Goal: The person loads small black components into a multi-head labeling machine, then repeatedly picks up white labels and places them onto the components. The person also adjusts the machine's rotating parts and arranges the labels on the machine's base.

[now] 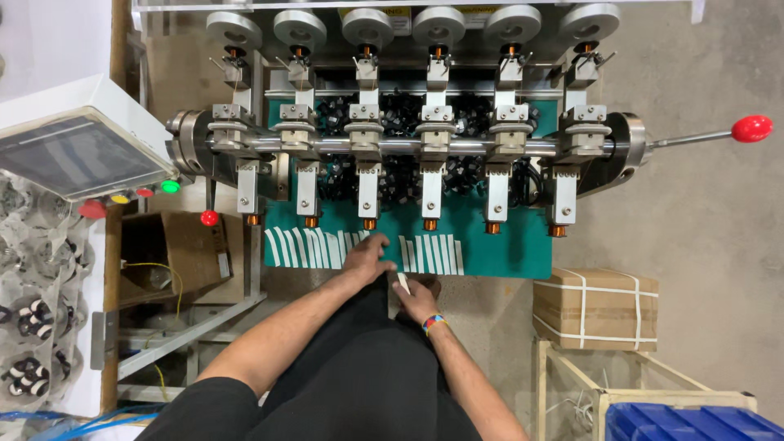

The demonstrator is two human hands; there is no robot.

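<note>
Nearest the camera, the right hand (415, 299), a multicoloured band at its wrist, holds one short white strip (403, 283) pinched between thumb and fingers, just off the near edge of the green work mat (498, 253).

The left hand (365, 258) rests on that near edge with fingers loosely spread, fingertips among the row of white strips (310, 247) laid side by side; whether it pinches one cannot be told, as the view is too small.

On the mat the strips stand in two groups, left and right of the left hand, so a good number remain unused.

Beyond them, six copper-wound coils (369, 223) sit on the near ends of six grey metal holders along the horizontal steel shaft (408, 147) of the winding machine. All six appear wound; none shows a white strip on it, though the coils are too small to be sure. Judged so, winding is done and the strip work is barely started.

Farther back, loose black bobbins (408, 110) lie heaped behind the shaft. A red-knobbed lever (750, 128) projects at far right.
</note>
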